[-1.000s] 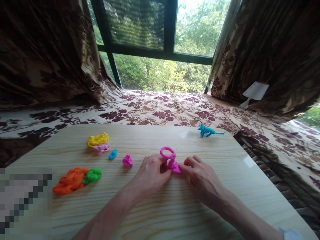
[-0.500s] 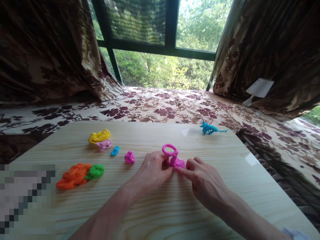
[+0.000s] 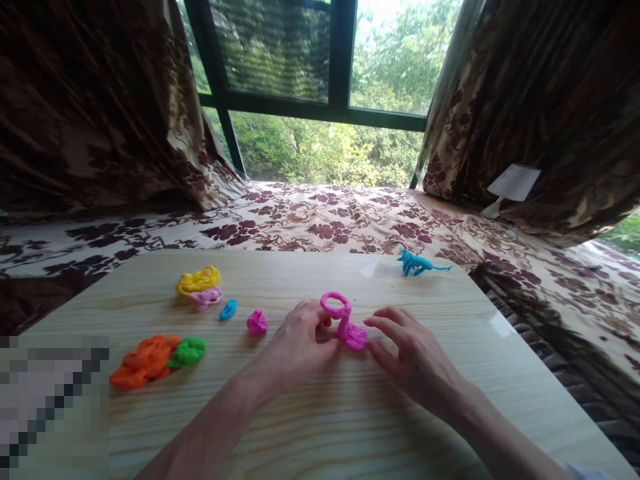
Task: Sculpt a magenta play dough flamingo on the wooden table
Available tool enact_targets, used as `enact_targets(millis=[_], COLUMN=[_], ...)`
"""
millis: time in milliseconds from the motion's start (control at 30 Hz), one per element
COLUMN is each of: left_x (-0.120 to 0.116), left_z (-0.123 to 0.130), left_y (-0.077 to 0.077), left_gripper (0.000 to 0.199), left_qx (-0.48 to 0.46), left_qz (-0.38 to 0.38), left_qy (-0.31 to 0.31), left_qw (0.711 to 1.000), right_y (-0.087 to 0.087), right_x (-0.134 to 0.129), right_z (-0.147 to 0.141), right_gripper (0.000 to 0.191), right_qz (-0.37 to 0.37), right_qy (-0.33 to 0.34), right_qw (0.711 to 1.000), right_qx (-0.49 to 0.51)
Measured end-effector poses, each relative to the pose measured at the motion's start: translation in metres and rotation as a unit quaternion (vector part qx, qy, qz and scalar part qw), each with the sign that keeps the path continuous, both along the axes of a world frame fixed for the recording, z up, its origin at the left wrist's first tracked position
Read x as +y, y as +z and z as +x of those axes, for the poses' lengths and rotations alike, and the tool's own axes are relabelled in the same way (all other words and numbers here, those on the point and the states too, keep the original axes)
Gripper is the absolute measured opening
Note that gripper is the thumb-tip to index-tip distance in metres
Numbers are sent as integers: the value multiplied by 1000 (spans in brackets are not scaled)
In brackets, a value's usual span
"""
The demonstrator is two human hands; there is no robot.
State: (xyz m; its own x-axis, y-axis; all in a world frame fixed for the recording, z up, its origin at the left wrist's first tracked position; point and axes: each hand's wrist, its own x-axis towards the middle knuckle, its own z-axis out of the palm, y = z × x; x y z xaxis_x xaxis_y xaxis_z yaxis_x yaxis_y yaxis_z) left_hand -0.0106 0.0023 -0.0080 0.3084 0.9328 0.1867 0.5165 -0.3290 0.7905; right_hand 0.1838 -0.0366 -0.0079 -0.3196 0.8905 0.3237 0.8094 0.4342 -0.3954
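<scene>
Pink figure [image 3: 344, 325], count 1: stands on the table [image 3: 300, 440], about midway between the left and right edges. One ring [image 3: 336, 315] tops a stem, the stem rising from the left end of a flat foot [image 3: 356, 337].

Left hand [image 3: 303, 330]: at the figure's left side, fingers curved, thumb tip at the base of the stem. Whether it pinches the stem, cannot tell; the ring partly covers the forefinger. Right hand [image 3: 413, 343]: spread, thumb and forefinger apart, just right of the foot; contact at the thumb tip unclear.

Loose pieces, count 6, all left of the left hand. Nearest: pink lump [image 3: 257, 323]. Then blue piece [image 3: 229, 309], just beside the pale pink piece [image 3: 207, 298], which touches the yellow piece [image 3: 199, 280] towards the far left corner. Nearer the left edge: orange piece [image 3: 145, 362] against green piece [image 3: 187, 353].

Blue animal [image 3: 417, 264], count 1: near the far right corner, tail pointing right.

Beyond the far edge: flowered cloth [image 3: 320, 217], 1 lamp [image 3: 515, 183] at right, 1 window [image 3: 340, 53].
</scene>
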Motion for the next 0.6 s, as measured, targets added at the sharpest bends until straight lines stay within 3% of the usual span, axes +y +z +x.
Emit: enact_targets(millis=[133, 333, 600], left_x=[0, -3, -2], left_z=[1, 7, 1], left_y=[-3, -10, 1], left_gripper=[21, 18, 22], left_qx=[30, 82, 72], left_qz=[35, 55, 28], left_qy=[-26, 4, -57], left_qw=[999, 995, 995], right_y=[-5, -2, -3], right_x=[4, 6, 4], right_z=[-1, 0, -3], right_gripper=[22, 13, 15], right_qz=[-7, -22, -14], right_qy=[9, 40, 42], right_qw=[1000, 999, 999], right_qx=[-8, -6, -3])
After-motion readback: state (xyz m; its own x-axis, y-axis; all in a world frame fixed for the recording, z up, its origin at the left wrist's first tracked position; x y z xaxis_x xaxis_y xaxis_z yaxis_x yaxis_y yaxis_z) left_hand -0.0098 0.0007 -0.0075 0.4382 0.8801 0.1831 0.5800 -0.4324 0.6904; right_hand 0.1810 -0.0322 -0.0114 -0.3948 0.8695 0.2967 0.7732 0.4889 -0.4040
